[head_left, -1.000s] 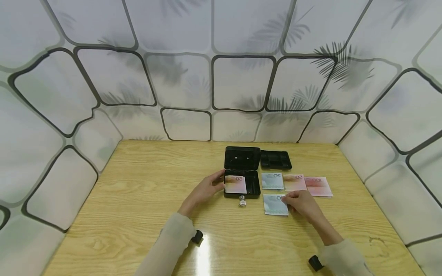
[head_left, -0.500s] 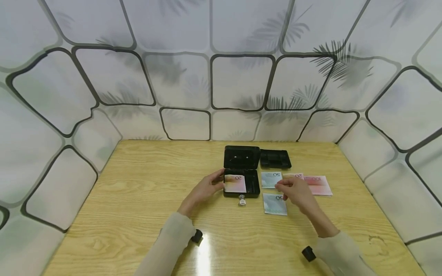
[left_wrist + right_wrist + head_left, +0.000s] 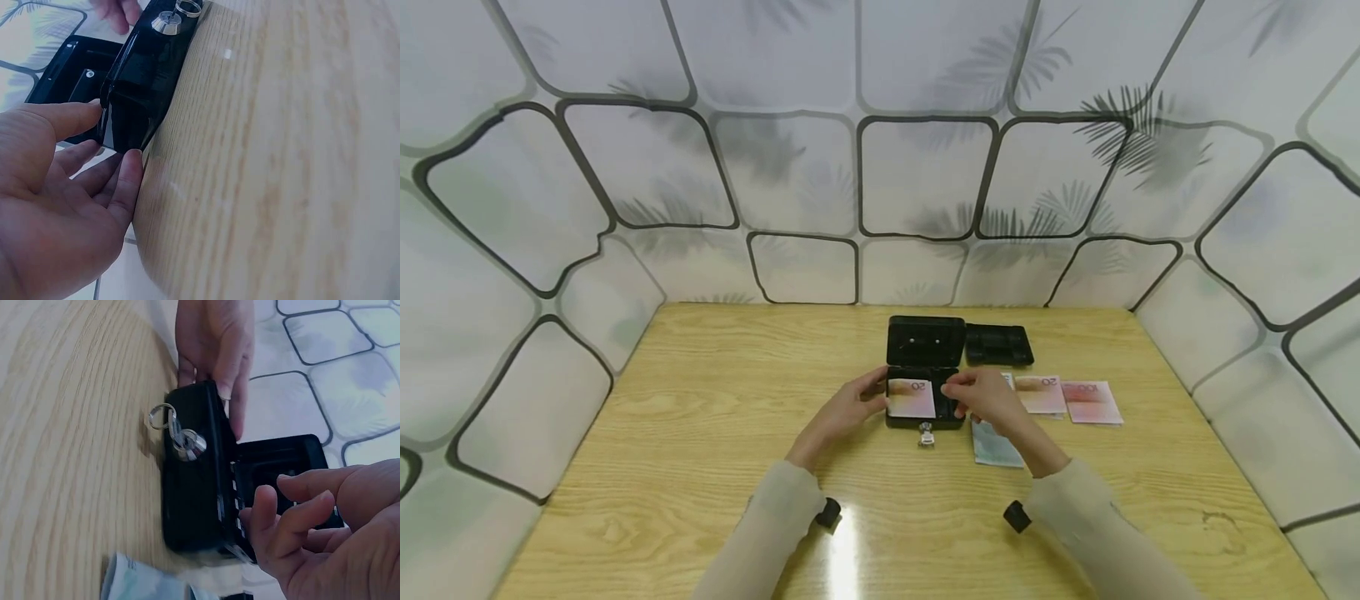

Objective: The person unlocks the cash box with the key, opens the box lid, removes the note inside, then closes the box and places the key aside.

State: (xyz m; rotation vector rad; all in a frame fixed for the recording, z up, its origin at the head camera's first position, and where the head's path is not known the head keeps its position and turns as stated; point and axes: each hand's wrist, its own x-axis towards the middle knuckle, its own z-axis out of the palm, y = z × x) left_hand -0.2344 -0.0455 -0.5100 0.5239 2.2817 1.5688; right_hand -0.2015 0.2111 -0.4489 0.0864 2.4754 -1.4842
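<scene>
A black cash box [image 3: 959,422] stands with its lid [image 3: 925,337] raised; a pink 20 note [image 3: 912,400] lies in its left part. My left hand [image 3: 847,411] grips the box's left side, thumb at the upper edge and fingers along the wall, as the left wrist view [image 3: 69,181] shows. My right hand [image 3: 992,400] reaches over the narrow right part of the box, fingers loosely bent; in the right wrist view nothing shows between its fingers [image 3: 300,519]. Keys on a ring [image 3: 164,417] hang from the lock at the front.
Behind to the right lies a black compartment tray [image 3: 1000,345]. Right of the box are a pink 20 note [image 3: 1039,395] and red 100 notes [image 3: 1093,402]. Beneath my right arm, a bluish-green 50 note [image 3: 996,447] lies on the wooden table [image 3: 737,375]; another behind is mostly hidden.
My right hand has left the front bluish-green note and moved left and away from me to the box. The left hand keeps its place on the box.
</scene>
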